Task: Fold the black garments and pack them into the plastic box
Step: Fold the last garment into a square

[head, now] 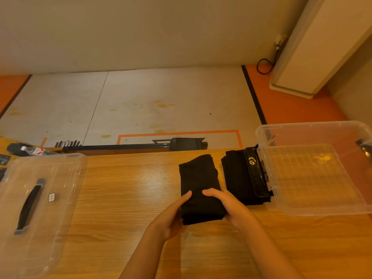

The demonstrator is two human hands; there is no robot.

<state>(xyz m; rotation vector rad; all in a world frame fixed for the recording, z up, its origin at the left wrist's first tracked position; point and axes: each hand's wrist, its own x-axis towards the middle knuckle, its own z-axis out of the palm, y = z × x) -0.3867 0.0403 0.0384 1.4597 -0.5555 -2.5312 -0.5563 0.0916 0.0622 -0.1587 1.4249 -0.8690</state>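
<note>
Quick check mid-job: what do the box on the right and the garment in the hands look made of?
Box: clear glossy plastic; the table wood grain shows through it. Garment: matte black fabric, probably knit; it lies in soft thick folds. Fibre unclear.

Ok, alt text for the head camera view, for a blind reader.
A person's left hand and right hand hold a folded black garment by its near end on a wooden table. A second folded black garment lies between it and an open clear plastic box; the box's clear lid lies far left.
</note>
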